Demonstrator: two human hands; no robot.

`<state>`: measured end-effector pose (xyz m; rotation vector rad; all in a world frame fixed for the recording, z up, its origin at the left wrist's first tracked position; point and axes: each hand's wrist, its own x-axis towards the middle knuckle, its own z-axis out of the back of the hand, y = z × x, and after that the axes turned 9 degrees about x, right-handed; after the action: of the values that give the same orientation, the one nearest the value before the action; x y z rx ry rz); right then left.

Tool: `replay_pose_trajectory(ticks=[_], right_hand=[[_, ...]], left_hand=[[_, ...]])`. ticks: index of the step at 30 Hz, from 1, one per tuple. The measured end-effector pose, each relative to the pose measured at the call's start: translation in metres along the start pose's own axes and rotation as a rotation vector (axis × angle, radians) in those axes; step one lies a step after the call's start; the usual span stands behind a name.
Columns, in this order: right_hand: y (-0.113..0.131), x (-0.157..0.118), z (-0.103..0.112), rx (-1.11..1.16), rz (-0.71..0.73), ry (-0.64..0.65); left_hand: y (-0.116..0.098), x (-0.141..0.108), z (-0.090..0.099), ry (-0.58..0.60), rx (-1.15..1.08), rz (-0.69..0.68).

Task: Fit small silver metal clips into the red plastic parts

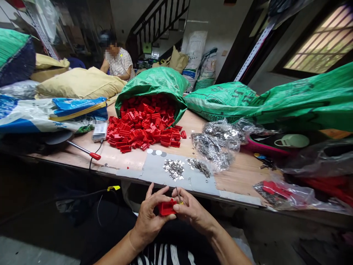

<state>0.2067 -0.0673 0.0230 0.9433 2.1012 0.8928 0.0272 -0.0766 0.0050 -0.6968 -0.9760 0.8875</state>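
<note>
My left hand (pixel 149 213) is closed on a red plastic part (pixel 166 208), which it holds in front of the table edge. My right hand (pixel 196 212) grips a slim tool (pixel 178 195) with a thin metal shaft and some yellow near its base; its kind I cannot make out. The right thumb is against or very close to the red part's right end. Beyond my hands, small silver metal pieces (pixel 174 169) lie loose on a grey mat (pixel 157 167). A second cluster of darker metal pieces (pixel 200 167) sits to their right.
A green sack (pixel 157 81) spills a heap of red plastic parts (pixel 140 127) onto the table. Clear bags of metal pieces (pixel 213 149) stand right of it. A red-tipped lever (pixel 85 150) juts out at the left. Another person (pixel 120 60) sits beyond the sacks.
</note>
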Motion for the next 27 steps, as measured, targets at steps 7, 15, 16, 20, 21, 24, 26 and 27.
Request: replay_pose_trajectory(ticks=[7,15,16,20,21,24,26,27], right_hand=[[0.015,0.004,0.006,-0.289,0.054,0.011],[0.071,0.051,0.057,-1.494,0.338,-0.658],[0.073,0.057,0.06,-1.508,0.328,-0.662],[0.075,0.072,0.063,-1.58,0.298,-0.674],[0.075,0.075,0.063,-1.59,0.29,-0.676],[0.076,0.079,0.064,-1.601,0.28,-0.673],[0.078,0.079,0.066,-1.595,0.293,-0.67],[0.078,0.078,0.066,-1.586,0.305,-0.672]], left_hand=[[0.004,0.002,0.0,-0.055,-0.366,0.288],[-0.005,0.007,0.003,-0.088,-0.506,0.439],[-0.004,0.007,0.004,-0.087,-0.514,0.445],[-0.002,0.006,0.005,-0.083,-0.555,0.488],[-0.002,0.006,0.006,-0.08,-0.569,0.498],[-0.003,0.005,0.007,-0.084,-0.604,0.531],[-0.004,0.006,0.008,-0.098,-0.62,0.55],[-0.004,0.007,0.008,-0.102,-0.631,0.557]])
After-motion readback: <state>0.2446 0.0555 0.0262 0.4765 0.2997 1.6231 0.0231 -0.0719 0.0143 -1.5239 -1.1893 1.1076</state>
